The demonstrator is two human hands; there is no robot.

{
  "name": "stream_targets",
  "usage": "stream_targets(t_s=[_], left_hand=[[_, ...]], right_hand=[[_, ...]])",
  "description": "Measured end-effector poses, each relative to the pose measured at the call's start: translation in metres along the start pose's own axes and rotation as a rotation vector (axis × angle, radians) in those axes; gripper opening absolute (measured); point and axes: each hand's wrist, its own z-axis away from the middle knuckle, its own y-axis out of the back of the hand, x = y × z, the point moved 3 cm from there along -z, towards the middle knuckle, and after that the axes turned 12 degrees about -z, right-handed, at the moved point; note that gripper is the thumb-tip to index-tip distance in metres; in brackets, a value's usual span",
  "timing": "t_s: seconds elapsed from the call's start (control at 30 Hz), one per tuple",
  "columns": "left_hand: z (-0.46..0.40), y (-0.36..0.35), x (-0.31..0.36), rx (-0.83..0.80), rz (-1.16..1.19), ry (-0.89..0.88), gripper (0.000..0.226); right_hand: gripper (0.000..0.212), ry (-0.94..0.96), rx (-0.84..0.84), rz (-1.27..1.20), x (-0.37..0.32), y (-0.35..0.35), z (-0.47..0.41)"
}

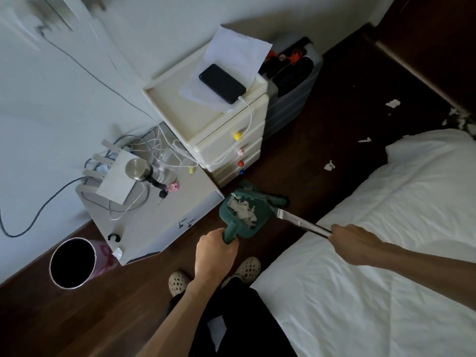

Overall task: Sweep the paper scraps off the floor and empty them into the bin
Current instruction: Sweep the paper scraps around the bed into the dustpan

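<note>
Dark wooden floor (296,155) runs between a white bed (386,253) on our right and a low grey bench (164,217) and cream drawer unit (224,135) along the wall. Our left hand (215,251) has its grip closed around the handle of a green dustpan (243,215), which carries a heap of white paper scraps (243,211). Our right hand (353,243) has its grip wrapped around the metal handle of a broom (301,222), whose green head sits against the far edge of the dustpan. More loose scraps (329,165) lie on the floor farther off, near the bed's corner. A round bin (73,262) stands on the floor to our left, just beside the bench, well apart from the dustpan.
</note>
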Motion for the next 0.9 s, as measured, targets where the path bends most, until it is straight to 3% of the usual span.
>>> stream_targets(t_s=[0.43,0.7,0.9], left_hand=[[-0.05,-0.019,0.085,-0.085,-0.077,-0.14,0.014],[-0.113,-0.025,0.184,-0.201,-0.152,-0.274,0.018],[-0.154,-0.043,0.258,-0.262,-0.2,-0.348,0.023]], right_hand=[[0.029,-0.4,0.077,-0.514,0.065,0.011,0.027],[0.031,-0.614,0.173,-0.878,0.098,0.052,-0.006],[0.03,-0.654,0.209,-0.997,0.131,0.085,-0.055]])
